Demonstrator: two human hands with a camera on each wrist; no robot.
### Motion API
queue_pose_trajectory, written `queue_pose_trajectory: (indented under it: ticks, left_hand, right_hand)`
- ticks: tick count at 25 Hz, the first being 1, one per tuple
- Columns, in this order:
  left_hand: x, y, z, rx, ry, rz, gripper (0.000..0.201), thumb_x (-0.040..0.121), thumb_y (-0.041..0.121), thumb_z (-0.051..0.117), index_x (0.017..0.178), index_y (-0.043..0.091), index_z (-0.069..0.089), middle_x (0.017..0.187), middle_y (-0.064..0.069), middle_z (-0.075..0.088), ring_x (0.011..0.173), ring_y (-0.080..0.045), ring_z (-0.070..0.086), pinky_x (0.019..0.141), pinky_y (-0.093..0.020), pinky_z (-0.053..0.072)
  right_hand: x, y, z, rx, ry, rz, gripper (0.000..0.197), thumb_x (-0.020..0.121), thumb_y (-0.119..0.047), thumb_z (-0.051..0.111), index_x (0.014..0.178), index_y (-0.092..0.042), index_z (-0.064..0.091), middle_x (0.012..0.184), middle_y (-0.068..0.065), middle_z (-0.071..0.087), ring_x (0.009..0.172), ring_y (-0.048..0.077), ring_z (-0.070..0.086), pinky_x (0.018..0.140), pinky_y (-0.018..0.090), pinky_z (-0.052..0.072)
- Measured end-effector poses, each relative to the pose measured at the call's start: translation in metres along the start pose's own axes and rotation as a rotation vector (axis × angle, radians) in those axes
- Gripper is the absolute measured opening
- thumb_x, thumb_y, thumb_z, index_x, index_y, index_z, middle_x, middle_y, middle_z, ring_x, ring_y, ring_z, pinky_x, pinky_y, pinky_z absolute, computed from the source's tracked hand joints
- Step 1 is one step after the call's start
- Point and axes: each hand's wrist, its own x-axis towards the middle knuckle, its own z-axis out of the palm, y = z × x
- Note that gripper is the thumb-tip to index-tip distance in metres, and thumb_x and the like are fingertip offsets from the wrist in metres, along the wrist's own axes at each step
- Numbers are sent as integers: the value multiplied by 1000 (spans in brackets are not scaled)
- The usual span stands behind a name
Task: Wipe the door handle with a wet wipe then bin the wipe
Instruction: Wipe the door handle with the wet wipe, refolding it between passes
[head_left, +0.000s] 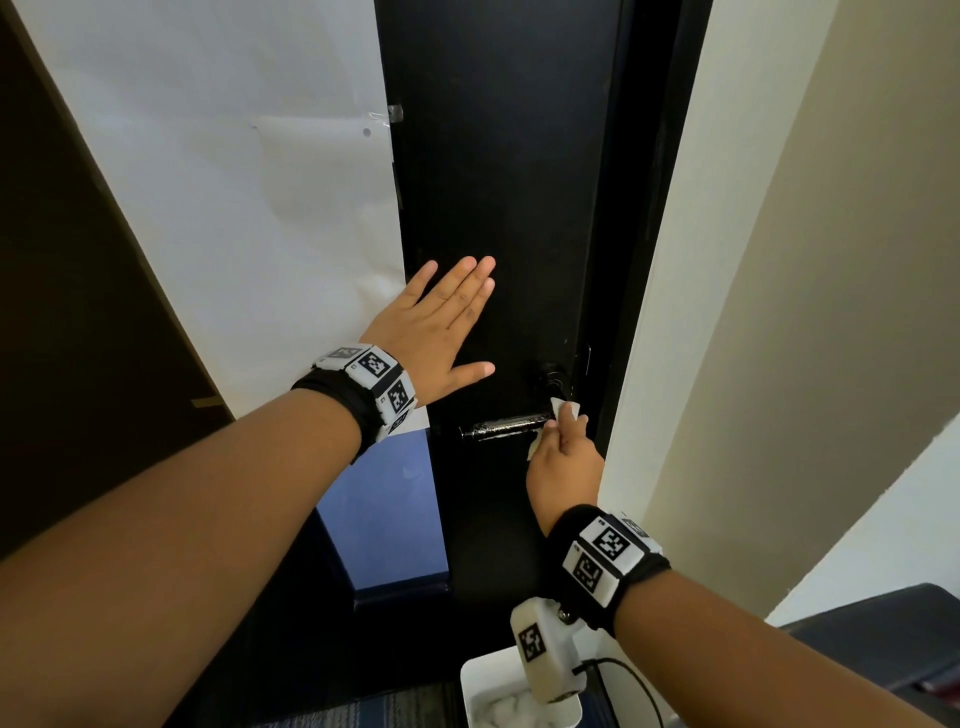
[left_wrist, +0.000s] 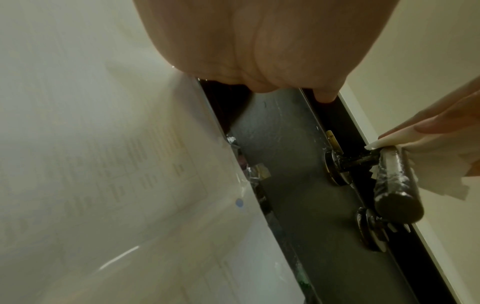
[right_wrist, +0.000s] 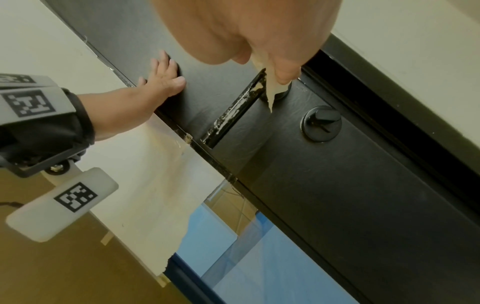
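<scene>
A black lever door handle (head_left: 506, 427) (left_wrist: 394, 185) (right_wrist: 233, 109) sticks out of the black door (head_left: 498, 182), streaked with wet marks. My right hand (head_left: 563, 462) (right_wrist: 259, 37) pinches a white wet wipe (head_left: 563, 410) (left_wrist: 441, 174) (right_wrist: 270, 92) and holds it against the handle's pivot end, near the door frame. My left hand (head_left: 441, 327) (right_wrist: 161, 82) presses flat on the door, fingers straight, up and left of the handle. A white bin (head_left: 519, 696) holding crumpled white wipes stands on the floor below my right wrist.
A round thumb-turn lock (right_wrist: 320, 123) (head_left: 550, 376) sits just beside the handle. White paper (head_left: 249, 182) is taped over the panel left of the door, with blue glass (head_left: 384, 514) below it. A cream wall (head_left: 779, 260) flanks the frame on the right.
</scene>
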Motion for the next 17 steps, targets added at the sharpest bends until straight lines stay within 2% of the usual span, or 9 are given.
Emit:
queue_pose_trajectory:
  ticks: [2, 4, 6, 10, 17]
  left_hand:
    - [0, 0, 0, -4, -1, 0, 86, 89, 67, 9, 149, 8, -11, 160, -9, -17, 147, -23, -14, 119, -44, -6]
    - [0, 1, 1, -8, -2, 1, 86, 89, 67, 9, 148, 9, -11, 160, -9, -17, 147, -23, -14, 119, -44, -6]
    - [0, 0, 0, -8, -1, 4, 86, 89, 67, 9, 148, 9, -12, 160, -9, -17, 147, -23, -14, 119, -44, -6]
    - [-1, 0, -1, -6, -1, 2, 86, 89, 67, 11, 148, 9, -11, 160, -9, -17, 147, -23, -15, 118, -44, -7]
    - [0, 1, -3, -7, -7, -5, 85, 89, 66, 11, 148, 9, -11, 160, -9, -16, 147, -23, -14, 117, -43, -8]
  right_hand:
    - [-2, -2, 5, -22, 25, 2, 40, 101, -18, 36, 141, -14, 42, 149, 22, 38, 135, 31, 41, 101, 21, 32]
    - [-4, -4, 8, -14, 49, 9, 39, 101, -19, 35, 140, -14, 42, 140, 22, 48, 122, 31, 54, 91, 23, 41]
    - [-6, -7, 11, 5, 62, 17, 40, 101, -20, 35, 140, -14, 41, 134, 19, 54, 114, 27, 57, 84, 22, 40]
    - [-9, -9, 14, 47, 61, 35, 42, 101, -21, 35, 143, -15, 38, 133, 17, 54, 117, 27, 56, 91, 25, 42]
    - [-20, -14, 21, 94, -12, 61, 44, 101, -20, 36, 145, -17, 34, 127, 14, 59, 105, 16, 56, 87, 18, 38]
